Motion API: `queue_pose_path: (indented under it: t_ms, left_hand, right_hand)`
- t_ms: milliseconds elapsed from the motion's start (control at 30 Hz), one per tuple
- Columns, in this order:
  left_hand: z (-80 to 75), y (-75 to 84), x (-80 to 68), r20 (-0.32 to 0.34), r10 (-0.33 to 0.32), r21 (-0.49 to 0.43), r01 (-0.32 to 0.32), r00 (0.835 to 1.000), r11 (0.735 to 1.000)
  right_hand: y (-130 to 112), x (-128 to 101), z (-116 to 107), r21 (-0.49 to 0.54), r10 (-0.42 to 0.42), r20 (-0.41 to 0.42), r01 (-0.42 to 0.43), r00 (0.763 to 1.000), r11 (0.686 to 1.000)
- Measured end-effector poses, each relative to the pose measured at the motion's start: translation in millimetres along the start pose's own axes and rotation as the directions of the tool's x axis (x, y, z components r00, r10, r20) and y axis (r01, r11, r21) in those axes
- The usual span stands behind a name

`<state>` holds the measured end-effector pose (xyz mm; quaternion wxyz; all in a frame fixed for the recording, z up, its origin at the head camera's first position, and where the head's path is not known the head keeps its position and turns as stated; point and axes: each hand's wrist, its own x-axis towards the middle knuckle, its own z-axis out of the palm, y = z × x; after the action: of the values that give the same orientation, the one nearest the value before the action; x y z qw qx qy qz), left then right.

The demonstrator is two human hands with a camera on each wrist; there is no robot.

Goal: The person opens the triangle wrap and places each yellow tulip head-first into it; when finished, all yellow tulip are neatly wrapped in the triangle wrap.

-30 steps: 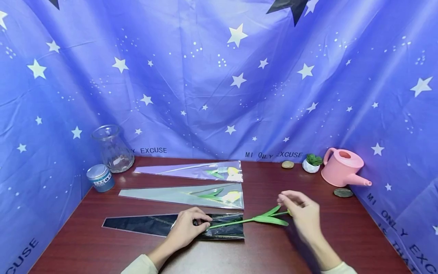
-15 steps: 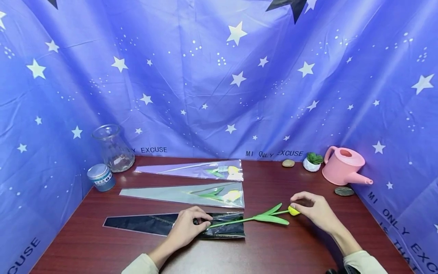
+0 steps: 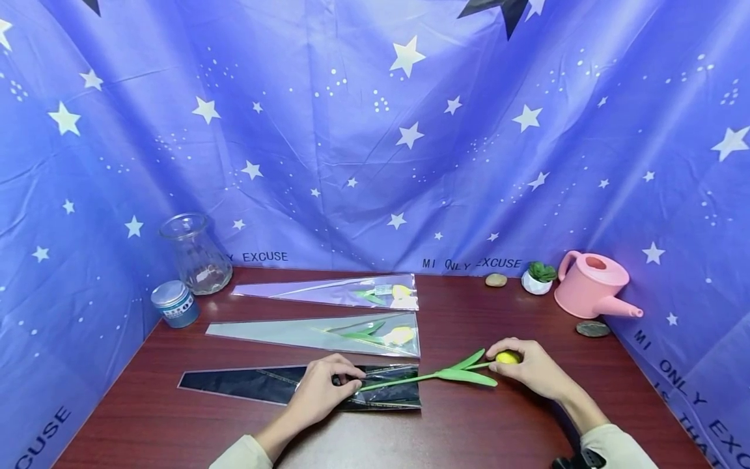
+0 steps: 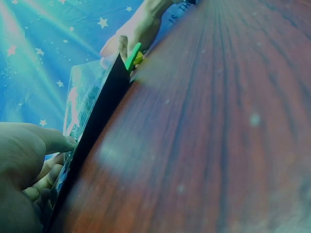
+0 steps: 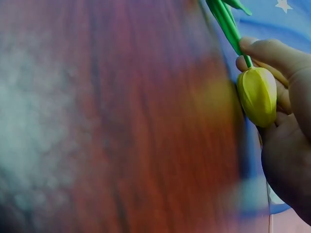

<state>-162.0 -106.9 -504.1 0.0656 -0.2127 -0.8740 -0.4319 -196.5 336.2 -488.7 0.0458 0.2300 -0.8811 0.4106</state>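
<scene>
A yellow tulip (image 3: 507, 357) with a green stem (image 3: 410, 378) and leaves lies on the brown table (image 3: 469, 423), its stem end inside a black cone sleeve (image 3: 258, 383). My right hand (image 3: 527, 368) grips the yellow bud (image 5: 257, 94) with curled fingers. My left hand (image 3: 322, 391) pinches the open mouth of the black sleeve (image 4: 97, 121), thumb (image 4: 48, 141) on top. The stem (image 4: 132, 56) sticks out past the sleeve's edge in the left wrist view.
Two clear sleeves, each with a yellow tulip, lie behind: one (image 3: 328, 332) in the middle, one (image 3: 340, 292) farther back. A glass vase (image 3: 196, 255) and a silver-lidded tin (image 3: 173, 303) stand back left. A pink watering can (image 3: 592, 285), small potted plant (image 3: 538, 278) and two stones are back right.
My right hand came down from above the leaves onto the bud and closed round it. The left hand has stayed on the black sleeve's mouth.
</scene>
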Motion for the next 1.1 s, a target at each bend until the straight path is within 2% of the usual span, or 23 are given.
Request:
queue_pose_path:
  t_ms: [267, 633, 867, 1100]
  left_hand:
    - [-0.1, 0.9, -0.4, -0.012, 0.004, 0.009, -0.004, 1.000, 1.000]
    - [1.3, 1.6, -1.0, -0.015, 0.002, 0.022, -0.001, 1.000, 1.000]
    - [2.6, 4.3, -0.9, -0.036, 0.017, 0.051, -0.015, 0.999, 0.999]
    - [5.2, 8.8, 0.3, -0.021, 0.024, 0.042, -0.023, 0.999, 0.999]
  right_hand:
    - [-5, -2, 6, -0.062, -0.142, -0.026, 0.140, 0.990, 0.988]
    - [-19, -16, 15, -0.065, -0.140, -0.122, 0.133, 0.983, 0.989]
    - [-33, -19, 30, -0.012, -0.142, -0.122, 0.142, 0.982, 0.990]
    - [-49, -14, 50, 0.042, -0.143, -0.127, 0.149, 0.982, 0.988]
